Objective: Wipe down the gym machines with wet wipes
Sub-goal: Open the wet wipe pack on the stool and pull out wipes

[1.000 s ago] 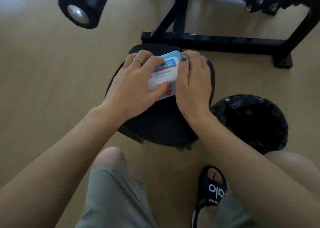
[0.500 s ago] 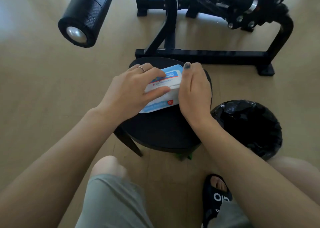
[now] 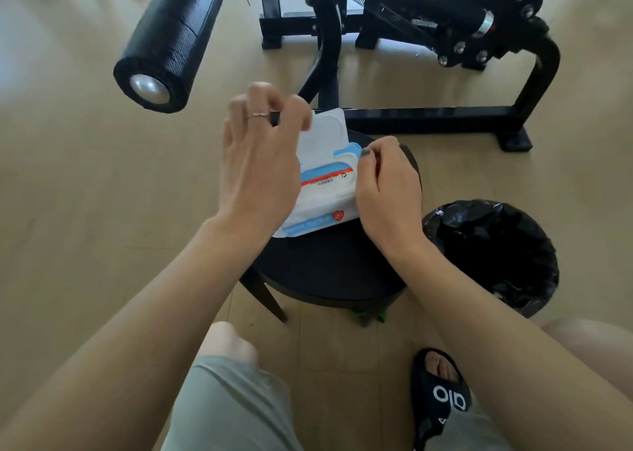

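Left hand (image 3: 257, 162) fingers, pinching, have just peeled the flap (image 3: 325, 130) up toward 12 o'clock — right hand (image 3: 387, 186) grips the wipes pack (image 3: 325, 193) on the surface (image 3: 329, 272), a wipe now reachable.

a pale wood-look plank floor (image 3: 85, 193) fills the view, washed with soft light that glares brightest toward the upper left. a small round black stool (image 3: 329, 265) stands on it on dark angled legs, with something green showing at its foot. just to the right of the stool sits a round bin lined with a crumpled black plastic bag (image 3: 493, 255). no walls or windows are in view, only the floor running out to every edge.
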A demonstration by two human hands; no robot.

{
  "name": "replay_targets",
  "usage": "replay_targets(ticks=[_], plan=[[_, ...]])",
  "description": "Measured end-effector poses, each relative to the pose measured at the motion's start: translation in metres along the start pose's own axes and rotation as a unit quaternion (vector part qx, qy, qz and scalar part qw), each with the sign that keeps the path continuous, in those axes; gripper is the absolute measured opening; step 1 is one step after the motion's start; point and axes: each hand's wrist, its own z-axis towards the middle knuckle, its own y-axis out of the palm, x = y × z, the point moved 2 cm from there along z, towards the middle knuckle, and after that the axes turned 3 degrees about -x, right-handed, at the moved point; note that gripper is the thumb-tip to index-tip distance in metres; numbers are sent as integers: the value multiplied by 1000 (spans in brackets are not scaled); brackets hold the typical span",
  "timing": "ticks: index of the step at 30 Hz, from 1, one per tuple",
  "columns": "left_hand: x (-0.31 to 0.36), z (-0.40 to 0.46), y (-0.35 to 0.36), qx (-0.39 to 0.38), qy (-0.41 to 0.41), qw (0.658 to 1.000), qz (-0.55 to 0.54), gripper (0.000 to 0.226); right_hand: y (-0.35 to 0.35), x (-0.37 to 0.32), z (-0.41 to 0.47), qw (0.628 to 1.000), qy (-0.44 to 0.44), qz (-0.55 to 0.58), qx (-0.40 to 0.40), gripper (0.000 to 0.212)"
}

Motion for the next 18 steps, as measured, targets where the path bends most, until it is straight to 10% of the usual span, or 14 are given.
replay_targets(ticks=[4, 12, 18], plan=[[6, -2, 0, -60, 53, 997, -10, 12, -2, 1, -1, 1000, 14, 25, -10, 6], [9, -8, 10, -167, -92, 973, -132, 37, -5, 3, -2, 999, -4, 42, 8, 5], [17, -5, -4, -131, -78, 988, -5, 47, -2, 3, -2, 1000, -18, 6, 11, 6]])
